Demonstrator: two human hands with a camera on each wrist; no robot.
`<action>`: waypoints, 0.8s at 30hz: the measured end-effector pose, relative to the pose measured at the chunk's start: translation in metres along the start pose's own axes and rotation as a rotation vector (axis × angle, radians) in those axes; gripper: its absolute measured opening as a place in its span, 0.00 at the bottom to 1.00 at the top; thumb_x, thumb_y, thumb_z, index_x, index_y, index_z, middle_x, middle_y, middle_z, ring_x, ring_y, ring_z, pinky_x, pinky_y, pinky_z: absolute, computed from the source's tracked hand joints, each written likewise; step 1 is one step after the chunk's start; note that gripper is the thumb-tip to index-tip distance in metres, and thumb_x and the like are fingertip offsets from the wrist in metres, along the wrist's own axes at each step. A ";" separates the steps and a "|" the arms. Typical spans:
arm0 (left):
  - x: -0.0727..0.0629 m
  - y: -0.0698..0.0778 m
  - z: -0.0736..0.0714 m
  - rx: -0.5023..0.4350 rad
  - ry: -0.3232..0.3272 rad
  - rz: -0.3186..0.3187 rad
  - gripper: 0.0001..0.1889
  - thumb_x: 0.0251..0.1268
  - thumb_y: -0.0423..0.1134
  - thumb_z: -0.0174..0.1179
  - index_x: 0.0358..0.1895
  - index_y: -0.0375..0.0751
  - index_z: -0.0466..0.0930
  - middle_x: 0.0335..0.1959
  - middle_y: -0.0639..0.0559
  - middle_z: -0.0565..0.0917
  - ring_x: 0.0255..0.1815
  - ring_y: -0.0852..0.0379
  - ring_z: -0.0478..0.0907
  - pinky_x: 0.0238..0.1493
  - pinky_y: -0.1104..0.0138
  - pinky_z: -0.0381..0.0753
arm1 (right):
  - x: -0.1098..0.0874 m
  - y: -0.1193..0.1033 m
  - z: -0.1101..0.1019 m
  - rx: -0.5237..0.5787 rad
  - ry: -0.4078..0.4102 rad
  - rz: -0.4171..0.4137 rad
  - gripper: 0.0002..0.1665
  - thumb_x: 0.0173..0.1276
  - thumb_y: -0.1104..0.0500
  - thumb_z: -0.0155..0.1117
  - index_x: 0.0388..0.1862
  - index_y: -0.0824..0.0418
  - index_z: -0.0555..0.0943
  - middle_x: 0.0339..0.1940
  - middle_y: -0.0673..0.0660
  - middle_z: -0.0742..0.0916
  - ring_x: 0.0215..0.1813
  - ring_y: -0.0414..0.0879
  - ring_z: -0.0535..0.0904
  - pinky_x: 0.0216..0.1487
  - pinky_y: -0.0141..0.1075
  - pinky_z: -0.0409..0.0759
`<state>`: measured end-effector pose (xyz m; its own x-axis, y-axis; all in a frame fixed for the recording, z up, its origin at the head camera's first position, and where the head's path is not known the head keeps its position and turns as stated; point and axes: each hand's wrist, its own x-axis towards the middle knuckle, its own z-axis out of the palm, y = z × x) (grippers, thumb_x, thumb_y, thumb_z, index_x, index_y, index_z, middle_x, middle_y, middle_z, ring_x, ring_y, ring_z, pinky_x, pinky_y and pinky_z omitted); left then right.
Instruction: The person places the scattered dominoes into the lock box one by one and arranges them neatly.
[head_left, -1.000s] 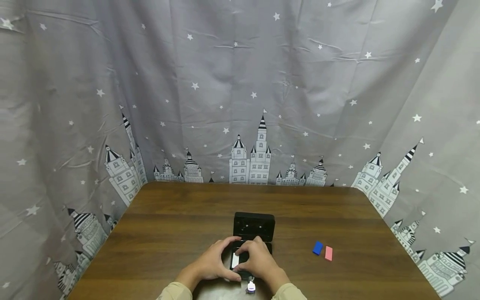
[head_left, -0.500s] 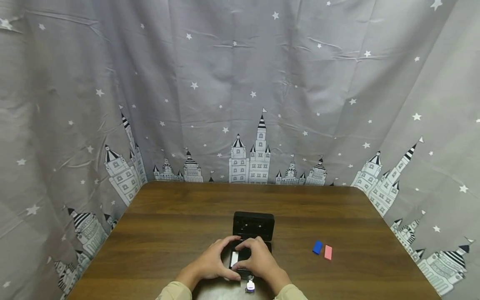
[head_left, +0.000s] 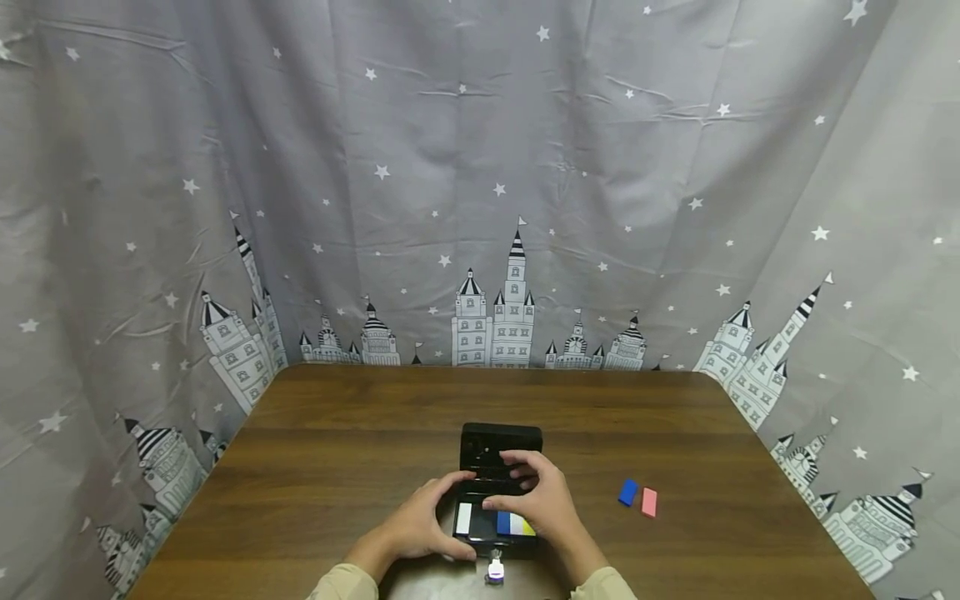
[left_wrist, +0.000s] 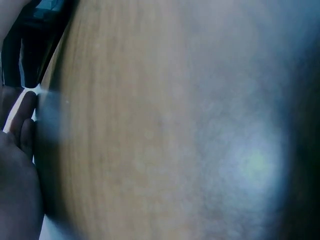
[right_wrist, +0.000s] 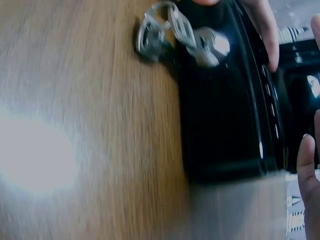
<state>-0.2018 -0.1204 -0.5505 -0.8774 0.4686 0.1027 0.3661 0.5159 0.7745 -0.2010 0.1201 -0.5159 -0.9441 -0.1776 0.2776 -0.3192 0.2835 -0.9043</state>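
A black hinged case (head_left: 501, 430) lies on the table with its lid raised. My left hand (head_left: 422, 527) grips the case's left end, thumb at the front and a finger at the back. Inside, a white block (head_left: 464, 518) lies at the left. Blue (head_left: 503, 522) and yellow (head_left: 528, 528) blocks, with a white one between them, fill the right, partly covered by my right hand (head_left: 549, 500). That hand hovers over the case's right side, fingers spread, holding nothing. Keys (head_left: 496, 570) hang at the case's front, also seen as a metal key ring (right_wrist: 185, 30) in the right wrist view.
On the wooden table (head_left: 360, 425), a loose blue block (head_left: 627, 492) and a pink block (head_left: 649, 502) lie right of the case. A grey curtain (head_left: 420, 167) printed with castles and stars hangs behind.
My right hand has left the white block and moved right and back, uncovering the blocks in the case's right side. My left hand stays at the left end. The head view has shifted slightly.
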 end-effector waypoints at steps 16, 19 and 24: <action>-0.002 0.001 -0.001 -0.007 0.002 -0.015 0.54 0.33 0.61 0.83 0.73 0.60 0.67 0.62 0.49 0.75 0.61 0.45 0.70 0.59 0.41 0.68 | -0.010 0.027 -0.074 -0.090 0.205 0.095 0.32 0.41 0.58 0.89 0.48 0.56 0.86 0.48 0.59 0.87 0.48 0.53 0.80 0.52 0.46 0.79; -0.001 0.001 -0.001 -0.004 0.001 -0.012 0.55 0.33 0.61 0.82 0.73 0.59 0.67 0.63 0.48 0.75 0.61 0.44 0.70 0.59 0.41 0.68 | -0.015 0.033 -0.097 -0.153 0.222 0.141 0.35 0.43 0.57 0.88 0.52 0.59 0.85 0.51 0.59 0.86 0.51 0.54 0.79 0.54 0.47 0.78; 0.000 0.001 0.000 -0.007 0.001 -0.017 0.55 0.33 0.61 0.82 0.73 0.60 0.67 0.63 0.48 0.75 0.62 0.44 0.70 0.60 0.40 0.67 | -0.028 0.044 -0.130 -0.242 0.197 0.242 0.39 0.47 0.52 0.85 0.58 0.62 0.81 0.56 0.59 0.84 0.56 0.56 0.77 0.57 0.50 0.76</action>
<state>-0.2011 -0.1204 -0.5496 -0.8839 0.4589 0.0898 0.3485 0.5186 0.7808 -0.1994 0.2603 -0.5212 -0.9846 0.0988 0.1439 -0.0734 0.5137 -0.8548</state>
